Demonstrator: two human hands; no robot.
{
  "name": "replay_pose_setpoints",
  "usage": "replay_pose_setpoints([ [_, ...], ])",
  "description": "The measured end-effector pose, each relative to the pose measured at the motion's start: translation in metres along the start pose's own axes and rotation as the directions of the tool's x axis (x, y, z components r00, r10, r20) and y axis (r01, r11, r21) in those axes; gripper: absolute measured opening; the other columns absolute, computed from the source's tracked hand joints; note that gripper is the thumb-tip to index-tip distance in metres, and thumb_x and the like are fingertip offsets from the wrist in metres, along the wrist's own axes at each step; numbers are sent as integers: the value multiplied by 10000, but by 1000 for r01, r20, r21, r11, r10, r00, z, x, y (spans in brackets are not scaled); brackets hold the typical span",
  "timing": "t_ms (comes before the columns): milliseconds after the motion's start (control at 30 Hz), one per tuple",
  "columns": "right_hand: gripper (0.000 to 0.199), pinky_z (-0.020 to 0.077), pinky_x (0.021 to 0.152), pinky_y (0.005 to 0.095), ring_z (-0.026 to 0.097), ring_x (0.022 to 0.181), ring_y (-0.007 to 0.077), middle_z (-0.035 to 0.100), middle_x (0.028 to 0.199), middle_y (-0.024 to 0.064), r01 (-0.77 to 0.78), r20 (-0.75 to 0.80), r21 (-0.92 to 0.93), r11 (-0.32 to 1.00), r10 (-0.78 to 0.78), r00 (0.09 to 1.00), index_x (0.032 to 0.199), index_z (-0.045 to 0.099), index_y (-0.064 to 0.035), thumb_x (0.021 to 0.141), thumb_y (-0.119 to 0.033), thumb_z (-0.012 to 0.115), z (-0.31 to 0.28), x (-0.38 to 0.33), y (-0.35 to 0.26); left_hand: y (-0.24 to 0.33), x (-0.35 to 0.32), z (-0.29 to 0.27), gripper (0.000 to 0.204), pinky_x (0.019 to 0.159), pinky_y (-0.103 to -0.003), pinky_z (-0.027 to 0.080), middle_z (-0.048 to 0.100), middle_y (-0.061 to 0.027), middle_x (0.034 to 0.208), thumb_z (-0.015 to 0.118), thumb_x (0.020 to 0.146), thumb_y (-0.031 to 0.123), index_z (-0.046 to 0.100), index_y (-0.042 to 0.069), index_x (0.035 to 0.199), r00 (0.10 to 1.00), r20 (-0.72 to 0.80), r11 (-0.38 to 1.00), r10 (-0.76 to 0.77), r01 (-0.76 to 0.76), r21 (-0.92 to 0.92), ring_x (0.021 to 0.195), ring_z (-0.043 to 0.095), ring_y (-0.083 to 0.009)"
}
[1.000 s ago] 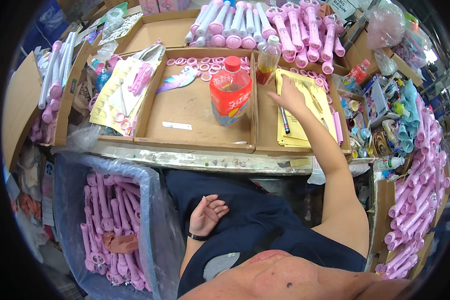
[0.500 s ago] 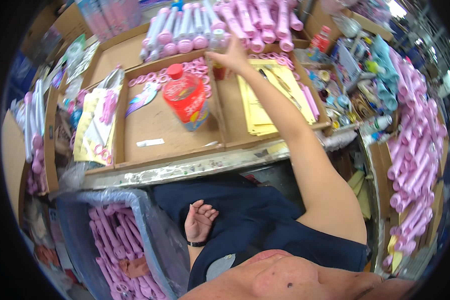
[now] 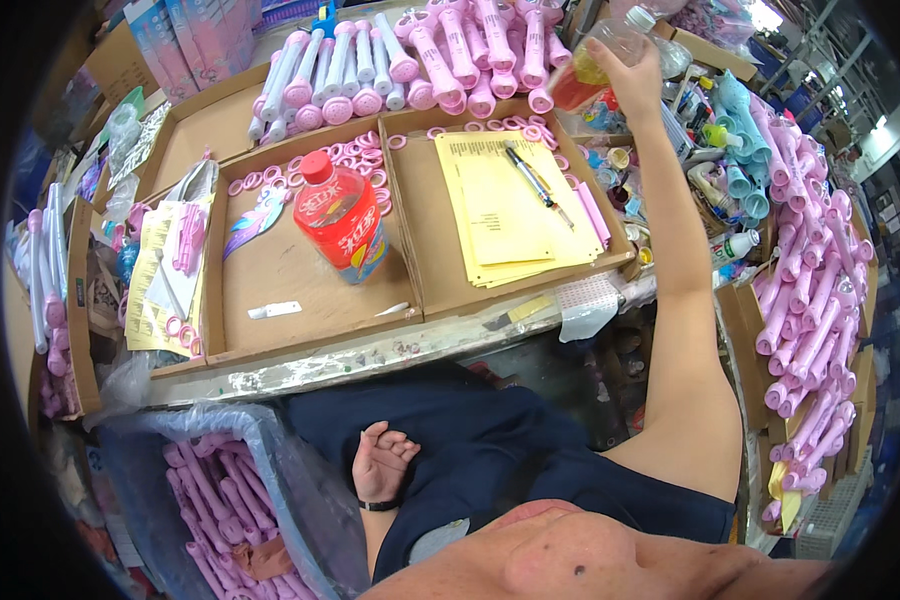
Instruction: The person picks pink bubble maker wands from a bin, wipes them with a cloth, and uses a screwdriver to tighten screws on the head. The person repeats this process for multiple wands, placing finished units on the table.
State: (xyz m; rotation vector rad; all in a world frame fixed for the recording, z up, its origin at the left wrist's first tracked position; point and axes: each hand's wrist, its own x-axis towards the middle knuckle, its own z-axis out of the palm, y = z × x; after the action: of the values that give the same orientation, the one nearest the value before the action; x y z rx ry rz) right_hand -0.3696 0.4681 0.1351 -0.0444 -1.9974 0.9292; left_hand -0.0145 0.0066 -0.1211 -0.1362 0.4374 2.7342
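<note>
High on the right, my right hand [image 3: 625, 82] is wrapped round a clear plastic drink bottle [image 3: 574, 88] with red and yellow on its lower part. The bottle leans, its pale top toward the upper right. Down at my lap, my left hand [image 3: 380, 465] rests palm up, fingers loosely curled and apart, with nothing in it. A red-capped bottle [image 3: 342, 218] with a red label stands in the middle cardboard tray [image 3: 305, 335]. Yellow sheets [image 3: 495, 215] lie in the tray to its right, with a pen [image 3: 538, 182] on top.
Pink rings [image 3: 355, 155] lie along the trays' far side. Behind them are stacked pink-and-white handles [image 3: 340, 70] and pink tubes [image 3: 485, 50]. More pink tubes [image 3: 810, 300] are heaped at right. A blue lined bin [image 3: 270, 440] holds pink parts at lower left.
My right hand has moved right from the back of the trays, bringing the clear bottle with it. The left hand stays at my lap. The whole view has shifted slightly.
</note>
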Motion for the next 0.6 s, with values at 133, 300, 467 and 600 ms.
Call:
replay_pose_setpoints([
  [133, 820, 451, 959, 369, 589, 1090, 306, 591, 1185, 216, 53, -50, -192, 980, -64, 997, 1224, 484, 110, 730, -458, 809, -4, 19, 41, 0, 2, 0, 433, 982, -519, 463, 649, -198, 1133, 299, 1054, 351, 509, 52, 1287, 1000, -7, 1000, -5, 6, 16, 1031, 640, -332],
  [300, 837, 443, 976, 404, 539, 1161, 388, 531, 1236, 277, 179, 219, -189, 965, -136, 966, 1303, 423, 57, 732, -433, 790, 38, 11, 83, -6, 0, 4, 430, 977, -517, 467, 655, -190, 1120, 309, 1052, 355, 511, 55, 1284, 996, -75, 999, 37, -34, 42, 1021, 644, -325],
  [467, 865, 458, 965, 441, 536, 1138, 436, 452, 1299, 312, 105, 175, -394, 913, -37, 984, 1339, 347, 63, 767, -438, 758, 72, 1, 124, -10, 0, 6, 428, 970, -515, 473, 659, -184, 1113, 315, 1050, 359, 514, 56, 1279, 990, -127, 997, 69, -65, 37, 1012, 647, -326],
  [600, 823, 494, 907, 466, 566, 1097, 435, 446, 1288, 296, -46, 112, -522, 852, 122, 986, 1280, 369, 71, 767, -440, 760, 81, 6, 147, -9, 2, 8, 431, 974, -517, 470, 656, -186, 1123, 319, 1049, 361, 513, 55, 1283, 990, -123, 997, 71, -65, 51, 1023, 643, -332],
])
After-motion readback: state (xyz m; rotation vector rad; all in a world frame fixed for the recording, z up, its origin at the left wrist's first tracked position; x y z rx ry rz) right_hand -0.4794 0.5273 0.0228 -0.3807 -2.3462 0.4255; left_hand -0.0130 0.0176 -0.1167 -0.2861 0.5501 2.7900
